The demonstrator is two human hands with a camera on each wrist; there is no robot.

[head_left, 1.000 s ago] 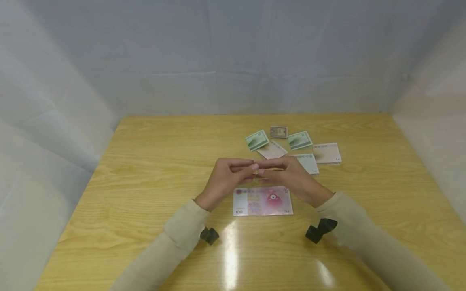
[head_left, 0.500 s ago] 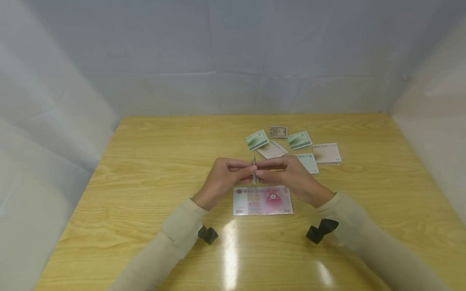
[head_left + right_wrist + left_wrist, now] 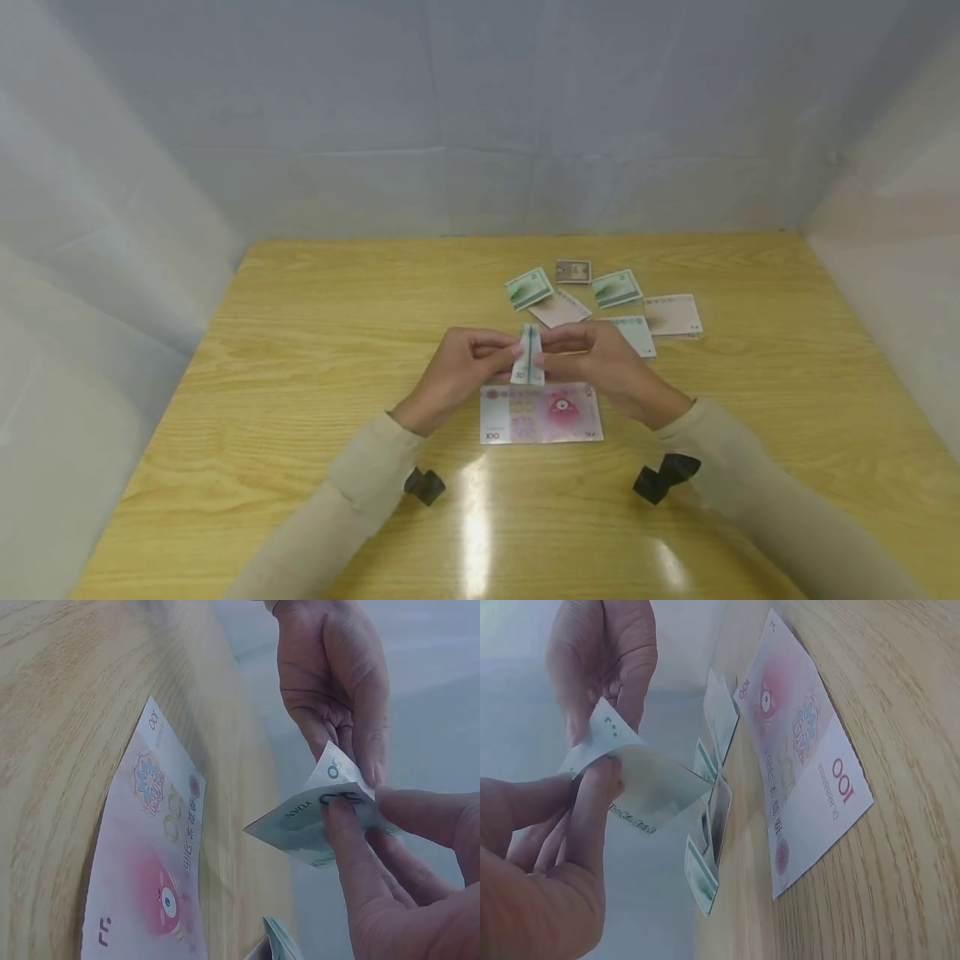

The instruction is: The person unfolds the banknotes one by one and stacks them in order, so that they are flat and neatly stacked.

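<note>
Pinched between left hand (image 3: 459,367) and right hand (image 3: 602,363): the 50 note (image 3: 528,368), raised above the wooden table (image 3: 300,375). As seen from the head, just beyond the long far edge of the 100 note (image 3: 540,414), almost reaching it. In both hands, a grip by thumb and fingers, one hand at each side of the paper, with fingertips very near to each other. Along the middle of the 50 note, a fold, with the two halves at an angle and not flat. From the right wrist, the word YUAN readable on it in green.

Flat on the table, nearer to the body than the hands: the 100 note, pink and white, with long side across.

Beyond the hands, a loose group. At its left, a green note (image 3: 528,289), with a pale note (image 3: 560,310) at its corner; cannot tell exactly if touching or overlapping. Farthest back, a small brown note (image 3: 573,272). To the right of it, a second green note (image 3: 617,289). Close behind the right hand and partly hidden by it, a bluish note (image 3: 636,337). At the right end, a pinkish note (image 3: 672,316), with another paper edge showing under it.
</note>
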